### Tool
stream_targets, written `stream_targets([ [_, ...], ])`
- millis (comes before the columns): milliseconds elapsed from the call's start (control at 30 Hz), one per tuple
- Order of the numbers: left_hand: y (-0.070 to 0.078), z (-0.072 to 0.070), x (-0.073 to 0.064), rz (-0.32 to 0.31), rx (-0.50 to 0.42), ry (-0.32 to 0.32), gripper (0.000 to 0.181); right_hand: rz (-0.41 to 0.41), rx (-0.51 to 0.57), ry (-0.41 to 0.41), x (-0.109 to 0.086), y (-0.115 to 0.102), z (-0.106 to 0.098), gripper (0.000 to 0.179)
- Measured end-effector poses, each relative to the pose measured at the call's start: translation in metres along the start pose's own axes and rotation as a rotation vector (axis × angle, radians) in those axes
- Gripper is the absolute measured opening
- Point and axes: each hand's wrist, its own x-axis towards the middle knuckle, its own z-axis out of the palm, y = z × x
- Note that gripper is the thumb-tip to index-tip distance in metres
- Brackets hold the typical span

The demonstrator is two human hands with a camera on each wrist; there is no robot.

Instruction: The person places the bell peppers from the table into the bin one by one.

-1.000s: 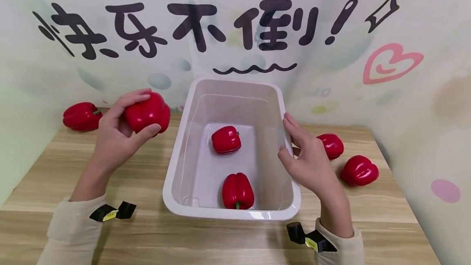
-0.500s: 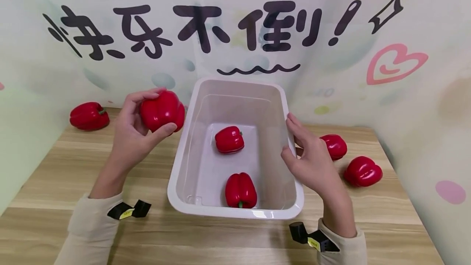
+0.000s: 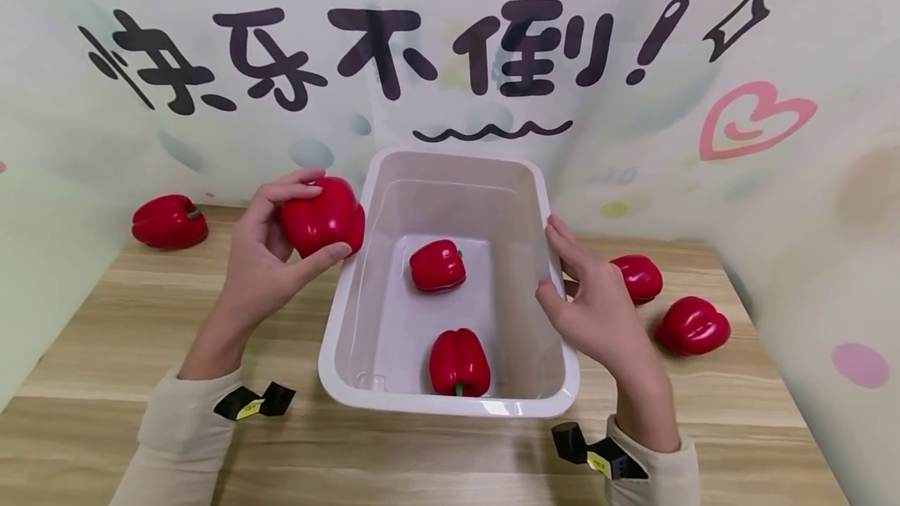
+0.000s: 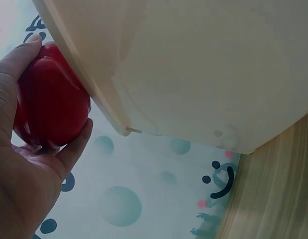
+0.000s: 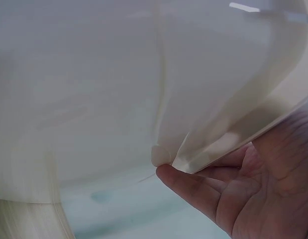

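My left hand (image 3: 262,260) holds a glossy red bell pepper (image 3: 322,217) with thumb and fingers spread around it. That pepper is right at the left rim of a pale plastic bin (image 3: 394,402) in the head view. The left wrist view shows the pepper (image 4: 53,97) close against the bin's outer lip. On the opposite side, my right hand (image 3: 598,311) grips the bin's right rim, with the fingers at the lip's underside in the right wrist view. Inside the bin lie two more peppers, one mid-floor (image 3: 437,265) and one near the front wall (image 3: 459,363).
Another red pepper (image 3: 169,222) lies at the back left of the wooden table (image 3: 281,451). Two peppers, a partly hidden one (image 3: 638,278) and a nearer one (image 3: 694,326), lie right of the right hand. A printed cloth backdrop (image 3: 633,147) stands behind.
My left hand has carried its pepper rightward to the bin's left rim, slowing in the last half second. The right hand stays on the right rim.
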Motion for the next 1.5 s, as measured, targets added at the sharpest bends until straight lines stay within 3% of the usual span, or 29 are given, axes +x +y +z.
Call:
stream_targets([
  [767, 0.006, 0.011, -0.001, 0.046, 0.068, -0.053, 0.088, 0.0, -0.003, 0.002, 0.001, -0.001, 0.0, 0.064],
  [967, 0.007, 0.014, -0.002, 0.041, 0.098, -0.064, 0.081, 0.0, -0.005, 0.0, 0.0, -0.001, -0.001, 0.064],
  [1267, 0.007, 0.016, -0.004, 0.051, 0.136, -0.097, 0.087, -0.023, -0.024, 0.009, -0.001, -0.001, 0.0, 0.063],
  [1500, 0.009, 0.017, -0.005, 0.046, 0.097, -0.111, 0.077, -0.024, -0.025, 0.007, 0.0, -0.001, -0.001, 0.063],
])
